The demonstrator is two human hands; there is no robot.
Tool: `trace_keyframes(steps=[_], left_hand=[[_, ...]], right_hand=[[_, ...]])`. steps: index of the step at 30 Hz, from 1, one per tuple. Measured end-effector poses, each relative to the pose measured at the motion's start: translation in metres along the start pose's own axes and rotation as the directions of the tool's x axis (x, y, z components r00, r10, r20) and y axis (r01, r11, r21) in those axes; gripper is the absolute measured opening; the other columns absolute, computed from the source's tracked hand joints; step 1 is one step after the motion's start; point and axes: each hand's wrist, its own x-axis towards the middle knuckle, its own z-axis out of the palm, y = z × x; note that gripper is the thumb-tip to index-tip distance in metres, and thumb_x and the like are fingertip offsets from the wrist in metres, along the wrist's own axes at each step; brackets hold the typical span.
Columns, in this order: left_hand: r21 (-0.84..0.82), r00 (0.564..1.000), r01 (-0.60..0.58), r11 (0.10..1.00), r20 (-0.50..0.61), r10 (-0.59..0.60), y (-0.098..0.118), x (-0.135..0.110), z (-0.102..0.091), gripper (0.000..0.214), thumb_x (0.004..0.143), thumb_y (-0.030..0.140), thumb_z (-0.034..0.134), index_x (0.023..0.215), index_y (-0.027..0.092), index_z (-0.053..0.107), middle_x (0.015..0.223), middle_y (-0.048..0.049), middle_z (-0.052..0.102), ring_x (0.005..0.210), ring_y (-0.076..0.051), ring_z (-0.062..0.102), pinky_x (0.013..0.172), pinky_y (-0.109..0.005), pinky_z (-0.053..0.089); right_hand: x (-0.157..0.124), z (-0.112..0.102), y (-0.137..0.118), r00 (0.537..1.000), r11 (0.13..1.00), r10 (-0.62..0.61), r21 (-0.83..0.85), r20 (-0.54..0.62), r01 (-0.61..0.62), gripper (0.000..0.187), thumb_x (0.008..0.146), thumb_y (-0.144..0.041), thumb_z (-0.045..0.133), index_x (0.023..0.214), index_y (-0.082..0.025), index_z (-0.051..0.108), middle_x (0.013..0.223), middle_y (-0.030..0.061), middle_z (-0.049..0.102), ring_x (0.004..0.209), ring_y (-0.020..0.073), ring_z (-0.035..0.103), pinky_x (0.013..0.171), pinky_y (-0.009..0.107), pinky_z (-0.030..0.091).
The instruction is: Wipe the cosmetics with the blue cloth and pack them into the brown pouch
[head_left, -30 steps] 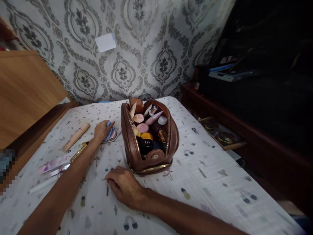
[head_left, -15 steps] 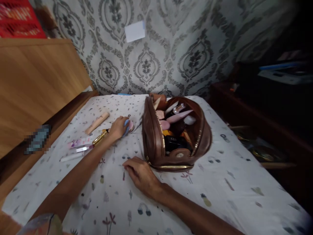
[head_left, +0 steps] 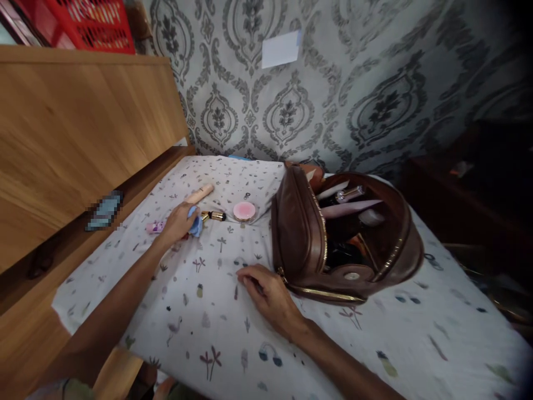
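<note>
My left hand point(head_left: 177, 225) is closed on a blue cloth point(head_left: 195, 221), low over the small cosmetics at the left of the table. A peach tube point(head_left: 200, 193) lies just behind it, and a gold-and-black lipstick-like tube point(head_left: 217, 215) is beside the cloth. From under the hand sticks out a pink and purple tube point(head_left: 155, 228); what else lies there is hidden. A round pink compact point(head_left: 244, 211) lies to the right. My right hand point(head_left: 266, 291) rests on the table with fingers curled and nothing visible in them, close to a brown makeup bag point(head_left: 297, 222). The bag stands unzipped, with cosmetics inside.
A white printed cloth point(head_left: 233, 333) covers the table, which meets a patterned wall point(head_left: 287, 111). Along the left runs a wooden cabinet point(head_left: 91, 111) with a red basket point(head_left: 100, 28) on top. Dark furniture point(head_left: 437, 166) stands at the right.
My left hand has moved left with the blue cloth, from the pink compact to the tubes; the compact is now uncovered. My right hand stays by the bag. The view has turned left.
</note>
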Motion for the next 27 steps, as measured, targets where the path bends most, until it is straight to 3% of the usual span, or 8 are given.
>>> trace_keyframes(steps=[4,7,10,14,20,25,27], left_hand=[[0.050,0.997,-0.052,0.997,0.064,0.048,0.016,-0.023,0.003,0.035,0.100,0.040,0.040,0.101,0.016,0.065,0.104,-0.0108,0.069,0.103,-0.027,0.061,0.091,-0.038,0.049],[0.097,0.990,-0.111,0.989,0.099,0.101,0.033,-0.032,0.007,0.025,0.097,0.031,0.047,0.108,0.015,0.063,0.110,-0.0127,0.067,0.105,-0.029,0.058,0.091,-0.041,0.047],[0.141,0.984,-0.146,0.979,0.121,0.129,0.042,-0.033,0.010,0.020,0.093,0.020,0.050,0.109,0.015,0.062,0.113,-0.0141,0.065,0.105,-0.030,0.056,0.089,-0.041,0.046],[0.176,0.984,-0.151,0.973,0.122,0.130,0.044,-0.027,0.006,0.021,0.093,0.019,0.049,0.109,0.014,0.063,0.109,-0.0152,0.064,0.103,-0.031,0.057,0.087,-0.043,0.047],[0.145,0.978,-0.193,0.970,0.111,0.177,0.065,-0.003,0.003,0.028,0.094,0.016,0.044,0.115,0.015,0.062,0.114,-0.0141,0.062,0.112,-0.031,0.054,0.094,-0.043,0.045],[0.066,0.977,-0.183,0.981,0.127,0.174,0.097,0.037,0.025,0.034,0.097,0.024,0.043,0.128,0.014,0.057,0.126,-0.0156,0.060,0.118,-0.029,0.055,0.094,-0.038,0.046],[0.036,0.973,-0.176,0.984,0.157,0.168,0.107,0.049,0.036,0.034,0.099,0.029,0.043,0.124,0.014,0.059,0.124,-0.0159,0.063,0.116,-0.029,0.057,0.092,-0.037,0.046]], right_hand=[[0.001,0.001,-0.002,0.999,0.999,0.036,-0.014,0.009,-0.036,0.022,0.092,-0.013,0.047,0.096,-0.018,0.068,0.087,0.0053,0.070,0.078,0.0162,0.064,0.070,0.026,0.049],[0.003,0.001,-0.006,0.998,0.997,0.057,-0.053,0.023,-0.055,0.023,0.090,-0.011,0.047,0.095,-0.018,0.068,0.085,0.0052,0.069,0.077,0.0166,0.064,0.068,0.026,0.047],[0.006,0.004,-0.008,0.995,0.990,0.092,-0.114,0.033,-0.088,0.022,0.088,-0.010,0.050,0.095,-0.018,0.069,0.084,0.0047,0.069,0.075,0.0162,0.062,0.066,0.025,0.045],[0.009,0.010,-0.009,0.987,0.978,0.157,-0.143,0.019,-0.153,0.020,0.087,-0.012,0.054,0.096,-0.019,0.071,0.083,0.0042,0.069,0.073,0.0160,0.061,0.064,0.025,0.043],[0.005,0.014,-0.008,0.979,0.978,0.204,-0.047,-0.019,-0.205,0.018,0.088,-0.013,0.056,0.094,-0.018,0.072,0.084,0.0038,0.069,0.075,0.0152,0.061,0.065,0.024,0.041],[0.004,0.014,-0.007,0.980,0.980,0.197,-0.028,-0.030,-0.198,0.019,0.085,-0.010,0.058,0.094,-0.018,0.073,0.081,0.0028,0.068,0.072,0.0140,0.059,0.064,0.023,0.041],[0.004,0.013,-0.007,0.983,0.982,0.183,-0.035,-0.033,-0.184,0.020,0.085,-0.009,0.058,0.094,-0.017,0.074,0.080,0.0024,0.067,0.071,0.0136,0.058,0.066,0.023,0.041]])
